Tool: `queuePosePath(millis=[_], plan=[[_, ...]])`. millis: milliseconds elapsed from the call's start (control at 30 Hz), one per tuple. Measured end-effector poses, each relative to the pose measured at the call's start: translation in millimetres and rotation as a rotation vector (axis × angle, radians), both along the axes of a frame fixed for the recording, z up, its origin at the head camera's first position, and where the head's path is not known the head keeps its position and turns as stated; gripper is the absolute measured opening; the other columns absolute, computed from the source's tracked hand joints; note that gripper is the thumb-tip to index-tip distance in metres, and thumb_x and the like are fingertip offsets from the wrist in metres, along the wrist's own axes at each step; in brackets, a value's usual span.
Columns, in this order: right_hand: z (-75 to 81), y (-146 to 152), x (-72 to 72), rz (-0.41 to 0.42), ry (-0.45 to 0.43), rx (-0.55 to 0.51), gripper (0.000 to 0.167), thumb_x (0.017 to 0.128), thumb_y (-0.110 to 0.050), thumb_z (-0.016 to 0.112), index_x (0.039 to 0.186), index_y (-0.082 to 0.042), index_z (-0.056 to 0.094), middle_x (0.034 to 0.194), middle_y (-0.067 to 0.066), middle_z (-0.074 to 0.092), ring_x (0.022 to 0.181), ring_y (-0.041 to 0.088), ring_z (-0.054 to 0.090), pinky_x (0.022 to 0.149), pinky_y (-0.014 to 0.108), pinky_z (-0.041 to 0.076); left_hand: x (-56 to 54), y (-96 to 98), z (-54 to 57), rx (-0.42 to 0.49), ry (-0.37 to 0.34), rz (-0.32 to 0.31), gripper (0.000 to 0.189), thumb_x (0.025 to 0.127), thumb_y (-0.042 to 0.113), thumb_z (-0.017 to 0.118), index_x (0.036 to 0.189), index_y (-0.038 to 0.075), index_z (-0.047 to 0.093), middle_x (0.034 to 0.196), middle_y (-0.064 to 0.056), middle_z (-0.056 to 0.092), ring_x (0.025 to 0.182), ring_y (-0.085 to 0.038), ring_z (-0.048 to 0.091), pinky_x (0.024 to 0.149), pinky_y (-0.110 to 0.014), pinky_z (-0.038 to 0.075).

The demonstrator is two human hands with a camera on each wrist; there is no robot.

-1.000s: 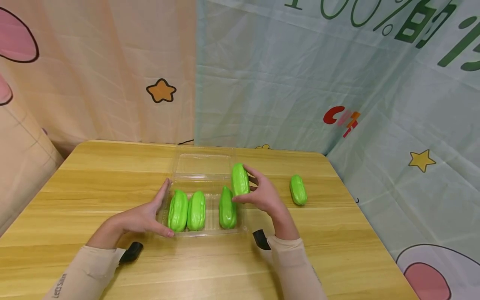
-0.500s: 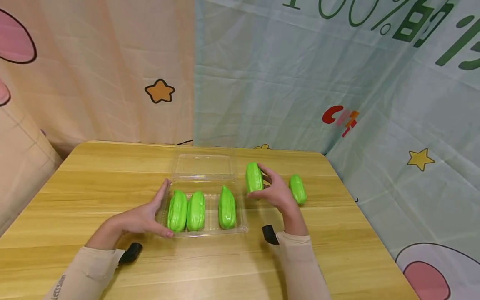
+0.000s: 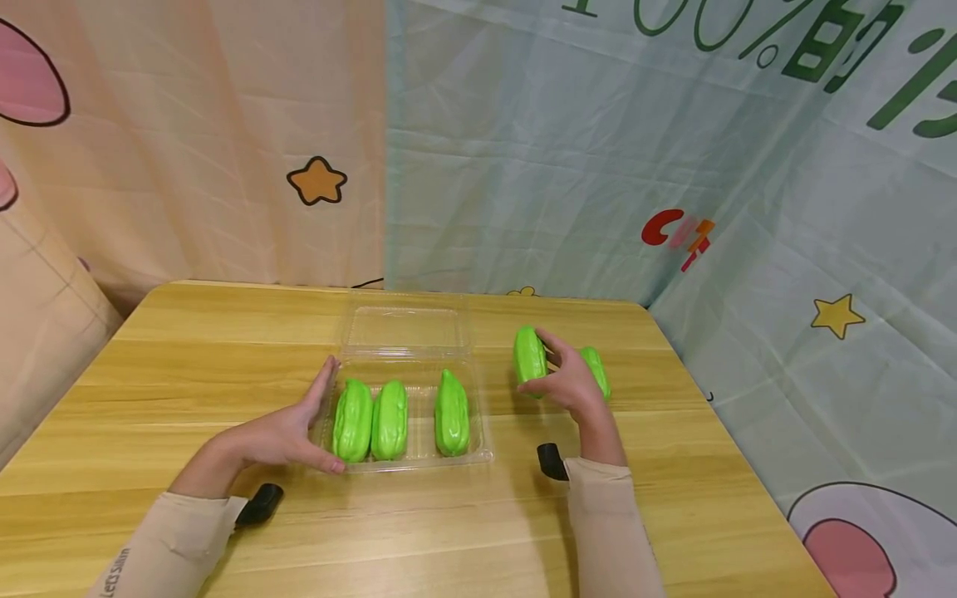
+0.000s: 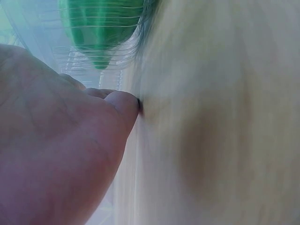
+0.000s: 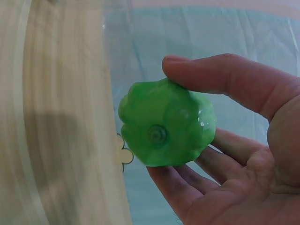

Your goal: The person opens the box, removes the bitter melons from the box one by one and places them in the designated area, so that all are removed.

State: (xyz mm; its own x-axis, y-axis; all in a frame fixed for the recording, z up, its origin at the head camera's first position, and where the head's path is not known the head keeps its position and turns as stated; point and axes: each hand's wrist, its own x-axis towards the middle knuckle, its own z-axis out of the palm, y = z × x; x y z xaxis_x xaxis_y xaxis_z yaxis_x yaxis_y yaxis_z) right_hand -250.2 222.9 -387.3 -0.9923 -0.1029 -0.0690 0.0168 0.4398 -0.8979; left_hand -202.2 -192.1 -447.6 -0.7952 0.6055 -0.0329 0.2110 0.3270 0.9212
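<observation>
My right hand [image 3: 571, 384] holds a glossy green ribbed gourd [image 3: 529, 355] between thumb and fingers, above the table right of the clear plastic box [image 3: 423, 444]. In the right wrist view the gourd's round end [image 5: 161, 126] faces the camera, with the thumb on one side and fingers on the other. My left hand [image 3: 287, 436] rests at the box's left side, thumb spread from straight fingers. Inside the box lie three similar gourds: two side by side at left [image 3: 352, 421] [image 3: 390, 421] and one toward the right [image 3: 452, 415], a gap between them.
Another green gourd [image 3: 596, 370] lies on the wooden table [image 3: 419, 531] at right, partly hidden behind my right hand. The box's clear lid [image 3: 407, 328] is folded back toward the far edge. Printed curtains [image 3: 523, 166] hang behind the table.
My right hand has carried its gourd rightward, from over the box's right side to beyond it, nearer the gourd on the table. The left hand has stayed at the box.
</observation>
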Motion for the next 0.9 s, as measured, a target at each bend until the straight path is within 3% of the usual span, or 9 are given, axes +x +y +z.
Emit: queuePosePath(millis=[233,500,700,900], plan=[[-11.0,11,-6.4,-0.037,-0.021,0.067,0.101,0.073,0.012,0.080,0.159,-0.009,0.031,0.159,0.022,0.032,0.143,0.041,0.033,0.103,0.055,0.043,0.2,-1.1,0.1,-0.001,0.003,0.000,0.149,0.075,0.016,0.091,0.151,0.020,-0.037,0.158,-0.016,-0.037,0.142,-0.048,-0.026,0.108,-0.073,-0.007],[-24.1,30,-13.9,-0.107,-0.061,0.150,0.102,0.071,0.011,0.078,0.159,-0.010,0.031,0.156,0.027,0.033,0.136,0.042,0.038,0.103,0.054,0.042,-0.2,-1.1,-1.3,-0.012,0.000,0.004,0.148,0.075,0.017,0.091,0.151,0.018,-0.036,0.158,-0.015,-0.037,0.143,-0.048,-0.025,0.108,-0.072,-0.006],[-28.8,38,-15.7,-0.139,-0.082,0.180,0.103,0.071,0.010,0.077,0.160,-0.011,0.029,0.153,0.027,0.035,0.120,0.041,0.043,0.095,0.052,0.044,-1.0,-0.4,-1.5,-0.005,-0.003,0.004,0.148,0.075,0.017,0.091,0.151,0.017,-0.036,0.158,-0.015,-0.037,0.143,-0.046,-0.026,0.108,-0.072,-0.007],[-30.1,40,-16.4,-0.166,-0.083,0.206,0.104,0.070,0.013,0.074,0.160,-0.010,0.028,0.156,0.027,0.028,0.118,0.041,0.040,0.092,0.052,0.044,-1.6,-0.2,-1.2,0.006,0.003,-0.004,0.148,0.075,0.016,0.091,0.151,0.019,-0.036,0.158,-0.016,-0.037,0.143,-0.046,-0.027,0.108,-0.073,-0.007]])
